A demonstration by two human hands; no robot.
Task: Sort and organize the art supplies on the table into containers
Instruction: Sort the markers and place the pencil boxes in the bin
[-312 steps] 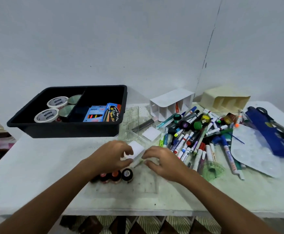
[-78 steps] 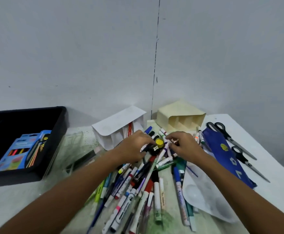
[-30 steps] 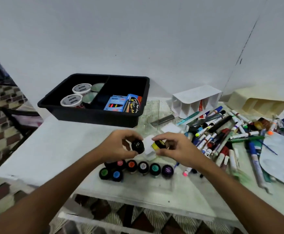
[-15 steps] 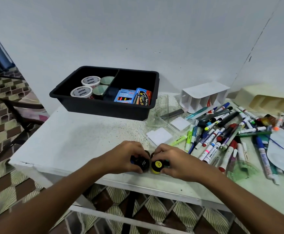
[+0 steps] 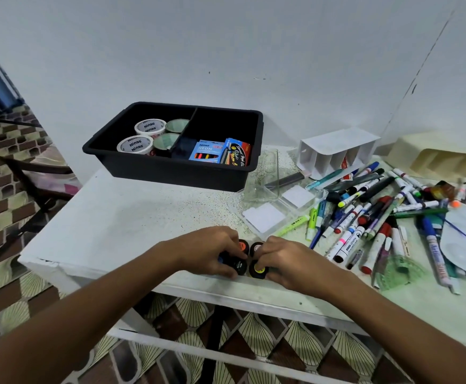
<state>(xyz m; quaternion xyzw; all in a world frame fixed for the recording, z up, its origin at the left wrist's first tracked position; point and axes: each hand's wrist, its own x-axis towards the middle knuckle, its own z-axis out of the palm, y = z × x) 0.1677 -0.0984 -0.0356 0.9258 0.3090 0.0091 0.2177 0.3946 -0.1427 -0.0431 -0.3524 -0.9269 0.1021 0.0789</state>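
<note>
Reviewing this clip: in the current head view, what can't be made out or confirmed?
- Paint pots: the left hand and right hand cover most of them, so their count is unknown.
- Black tray: its near wall hides the floor and the lower parts of the tape rolls.
- Marker pile: labels too small to read; the right frame edge cuts off what lies beyond.

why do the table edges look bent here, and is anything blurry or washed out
Head view: the wide-angle lens bows the table edge and wall lines; light is soft and even, with a faint shadow under the black tray; the clear plastic box barely shows; the left hand and right hand look slightly soft.
</note>
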